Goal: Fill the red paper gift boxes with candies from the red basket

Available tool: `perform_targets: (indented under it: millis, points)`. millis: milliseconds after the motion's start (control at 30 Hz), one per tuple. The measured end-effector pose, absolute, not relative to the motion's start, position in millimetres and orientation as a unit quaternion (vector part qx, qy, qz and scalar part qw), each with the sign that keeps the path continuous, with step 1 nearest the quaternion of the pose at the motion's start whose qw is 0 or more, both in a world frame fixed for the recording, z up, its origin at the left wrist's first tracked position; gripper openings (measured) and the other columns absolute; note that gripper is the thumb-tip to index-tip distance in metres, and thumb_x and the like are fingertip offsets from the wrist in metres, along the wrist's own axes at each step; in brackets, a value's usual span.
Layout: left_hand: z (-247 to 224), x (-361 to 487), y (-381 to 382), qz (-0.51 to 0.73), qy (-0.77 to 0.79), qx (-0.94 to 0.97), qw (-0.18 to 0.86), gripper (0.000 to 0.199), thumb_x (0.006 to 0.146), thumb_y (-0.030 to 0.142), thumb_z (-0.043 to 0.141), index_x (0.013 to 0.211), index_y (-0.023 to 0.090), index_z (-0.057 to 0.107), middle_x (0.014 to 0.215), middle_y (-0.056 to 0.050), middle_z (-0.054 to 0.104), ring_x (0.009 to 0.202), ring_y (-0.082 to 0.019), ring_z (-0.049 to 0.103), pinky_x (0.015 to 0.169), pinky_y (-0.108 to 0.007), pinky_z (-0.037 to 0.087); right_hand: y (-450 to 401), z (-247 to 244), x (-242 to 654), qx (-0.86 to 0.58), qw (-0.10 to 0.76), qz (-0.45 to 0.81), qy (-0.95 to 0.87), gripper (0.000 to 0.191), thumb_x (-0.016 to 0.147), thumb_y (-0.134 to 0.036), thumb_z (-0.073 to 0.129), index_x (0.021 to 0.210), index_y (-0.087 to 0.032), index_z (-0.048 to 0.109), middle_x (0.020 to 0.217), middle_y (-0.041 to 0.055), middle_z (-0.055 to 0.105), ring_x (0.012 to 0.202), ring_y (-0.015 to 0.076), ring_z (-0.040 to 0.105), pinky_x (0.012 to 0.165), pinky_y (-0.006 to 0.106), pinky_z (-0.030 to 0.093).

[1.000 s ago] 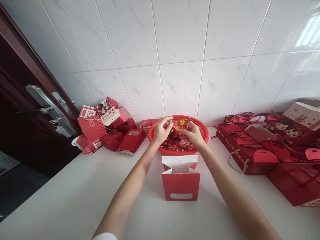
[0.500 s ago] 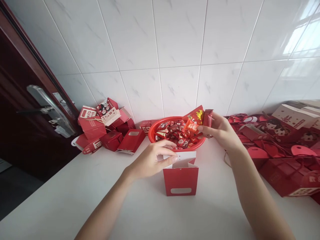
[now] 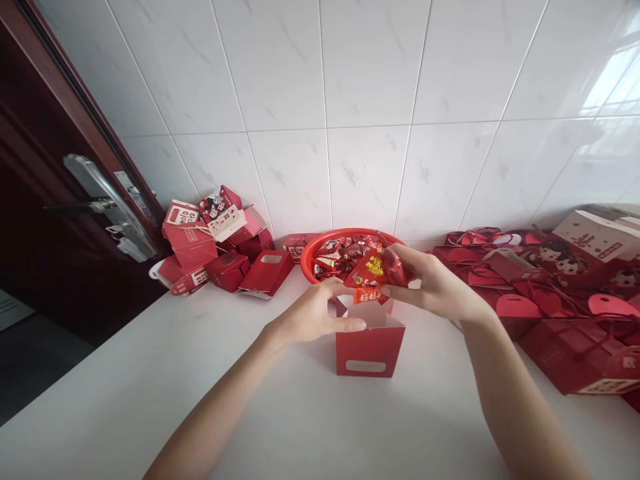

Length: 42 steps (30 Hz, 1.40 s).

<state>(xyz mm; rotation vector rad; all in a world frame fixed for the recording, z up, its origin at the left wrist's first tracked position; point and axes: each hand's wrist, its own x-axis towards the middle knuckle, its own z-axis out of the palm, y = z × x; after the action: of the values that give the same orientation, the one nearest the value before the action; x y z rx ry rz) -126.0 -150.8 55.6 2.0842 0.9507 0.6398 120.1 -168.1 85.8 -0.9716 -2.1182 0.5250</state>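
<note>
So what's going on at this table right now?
A person's right hand holds several wrapped packets over an open red box standing on the white table. The left hand is at the box's top left side. Behind the box sits a red basket with more wrapped pieces in it.

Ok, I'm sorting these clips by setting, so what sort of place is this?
Probably a room in a home, though which one I can't tell: a white-tiled wall, a dark red door with a metal handle, and a white tabletop.
</note>
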Motion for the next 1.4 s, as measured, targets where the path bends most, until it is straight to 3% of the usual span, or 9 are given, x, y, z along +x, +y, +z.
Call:
perform_targets:
  millis: [267,433,700,933,1000,1200,1300,1400]
  points:
    - [50.4,-125.3,-143.6,0.257,0.345,0.820,0.377,0.051,0.071,0.048,0.084,0.113,0.022,0.071,0.109,-0.004,0.070,0.095,-0.023,0.066,0.080,-0.031,0.055,-170.1,82.2,111.2,-0.421,0.251,0.110,-0.865,0.019,0.083,-0.013,0.059,0.081,-0.022,0.042,0.068,-0.0049,0.047,0.058,0.0105,0.037,0.053,0.024,0.028]
    - [48.5,-125.9,-140.9,0.255,0.348,0.821,0.374,0.052,0.071,0.049,0.084,0.114,0.023,0.070,0.112,-0.004,0.071,0.099,-0.024,0.065,0.085,-0.032,0.053,-174.3,84.0,109.7,-0.424,0.195,0.121,-0.876,0.021,0.087,-0.014,0.059,0.077,-0.021,0.042,0.070,-0.0031,0.051,0.058,0.0110,0.039,0.052,0.026,0.026]
    - [50.8,-124.8,-142.9,0.248,0.371,0.803,0.396,0.055,0.070,0.049,0.084,0.114,0.019,0.067,0.115,-0.007,0.070,0.109,-0.028,0.064,0.086,-0.034,0.054,-172.8,80.7,104.0,-0.430,0.257,0.099,-0.860,0.023,0.086,-0.013,0.057,0.077,-0.022,0.037,0.068,-0.0039,0.046,0.057,0.0105,0.033,0.052,0.025,0.024]
    - [47.9,-125.3,-141.2,0.248,0.387,0.797,0.392,0.069,0.068,0.048,0.086,0.129,0.022,0.064,0.122,-0.007,0.069,0.103,-0.026,0.066,0.086,-0.036,0.055,-177.6,81.0,99.2,-0.452,0.183,0.080,-0.870,0.014,0.087,-0.008,0.054,0.079,-0.019,0.050,0.069,-0.0007,0.055,0.055,0.0108,0.038,0.051,0.027,0.021]
    - [47.7,-124.9,-141.4,0.247,0.386,0.796,0.395,0.068,0.069,0.047,0.086,0.128,0.022,0.065,0.119,-0.007,0.070,0.101,-0.025,0.066,0.086,-0.036,0.055,-180.1,81.3,96.6,-0.457,0.183,0.068,-0.868,0.012,0.087,-0.007,0.053,0.086,-0.018,0.057,0.075,0.0009,0.058,0.057,0.0112,0.041,0.051,0.027,0.023]
    - [48.5,-123.4,-142.5,0.280,0.345,0.792,0.418,0.062,0.071,0.039,0.086,0.129,0.027,0.067,0.130,-0.005,0.069,0.121,-0.030,0.062,0.103,-0.040,0.050,-183.0,78.0,88.3,-0.441,0.193,0.029,-0.876,0.040,0.088,-0.001,0.047,0.115,-0.021,0.068,0.096,0.0069,0.064,0.085,0.0177,0.056,0.057,0.025,0.031]
    - [49.5,-124.0,-142.6,0.276,0.349,0.793,0.417,0.060,0.071,0.041,0.086,0.128,0.028,0.069,0.130,-0.005,0.070,0.121,-0.030,0.062,0.102,-0.040,0.050,-181.2,77.5,89.5,-0.434,0.213,0.035,-0.875,0.038,0.088,0.000,0.047,0.113,-0.020,0.068,0.094,0.0068,0.063,0.080,0.0163,0.054,0.057,0.025,0.032]
    - [49.7,-125.2,-142.1,0.254,0.373,0.794,0.407,0.060,0.072,0.045,0.084,0.128,0.028,0.068,0.126,-0.004,0.070,0.108,-0.026,0.066,0.093,-0.037,0.054,-180.7,80.2,94.0,-0.434,0.261,0.054,-0.861,0.026,0.091,-0.005,0.049,0.104,-0.018,0.067,0.089,0.0047,0.062,0.069,0.0134,0.049,0.055,0.025,0.032]
